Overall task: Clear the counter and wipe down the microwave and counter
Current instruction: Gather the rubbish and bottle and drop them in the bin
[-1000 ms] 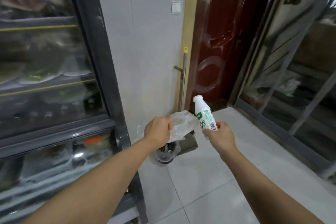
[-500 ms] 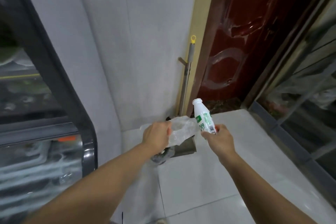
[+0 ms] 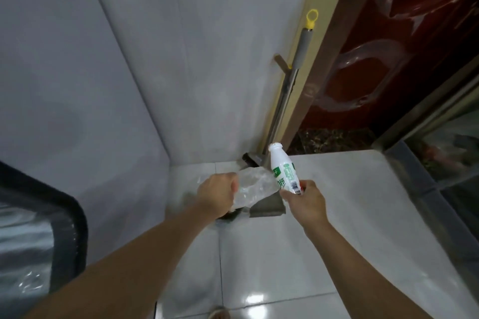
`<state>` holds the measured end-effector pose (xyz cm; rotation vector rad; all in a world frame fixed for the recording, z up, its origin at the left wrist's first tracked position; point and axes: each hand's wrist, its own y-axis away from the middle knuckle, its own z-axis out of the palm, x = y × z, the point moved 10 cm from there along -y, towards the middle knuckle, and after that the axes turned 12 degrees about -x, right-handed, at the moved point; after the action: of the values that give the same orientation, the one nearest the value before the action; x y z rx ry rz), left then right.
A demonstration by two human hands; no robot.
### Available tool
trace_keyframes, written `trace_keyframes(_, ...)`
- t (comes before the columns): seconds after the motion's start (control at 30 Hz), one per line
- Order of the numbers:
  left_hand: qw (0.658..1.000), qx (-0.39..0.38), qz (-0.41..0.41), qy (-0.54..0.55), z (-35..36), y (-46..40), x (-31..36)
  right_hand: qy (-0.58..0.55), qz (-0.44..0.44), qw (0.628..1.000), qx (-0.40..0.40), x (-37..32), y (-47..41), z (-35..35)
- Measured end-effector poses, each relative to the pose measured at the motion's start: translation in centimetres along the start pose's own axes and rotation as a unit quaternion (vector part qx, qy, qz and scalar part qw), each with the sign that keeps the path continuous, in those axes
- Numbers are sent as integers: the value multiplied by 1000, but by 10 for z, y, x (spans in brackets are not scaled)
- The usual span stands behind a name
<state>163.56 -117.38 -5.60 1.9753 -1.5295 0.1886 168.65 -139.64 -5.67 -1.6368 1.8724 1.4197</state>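
Left hand (image 3: 216, 195): fingers clamped on crumpled plastic wrap (image 3: 252, 189).
Right hand (image 3: 305, 201): fingers clamped on bottle (image 3: 283, 172).
Progress: clearing rubbish; wiping apparently left.

Both bare arms reach forward and down; the left hand (image 3: 216, 195) is fisted, knuckles up; the right hand (image 3: 307, 201) is curled closed, thumb uppermost.

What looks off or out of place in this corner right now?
Nothing spilled or broken. The white bottle in the right hand has no cap, so tipping could leak any contents. The left hand grips crumpled clear plastic. A dustpan sits in the corner.
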Motion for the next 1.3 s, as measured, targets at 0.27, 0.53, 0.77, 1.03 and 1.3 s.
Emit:
trace_keyframes(0.27, 998, 11, -64, 14, 41, -83, -16, 16, 5, 998, -68, 14, -109, 10)
trace_keyframes(0.53, 980, 51, -172, 80, 106, -150, -58, 46, -3, 989, -141, 45, -215, 43)
trace_keyframes(0.77, 966, 14, -230, 119, 188, -211, -132, 49, -3, 985, -167, 96, -293, 108)
trace_keyframes(1.03, 952, 16, -285, 112, 265, -260, -219, 59, 6, 982, -179, 164, -354, 186)
trace_keyframes(1.3, 919, 25, -381, 97, 316, -266, -284, 87, -70, 967, -230, 193, -367, 247)
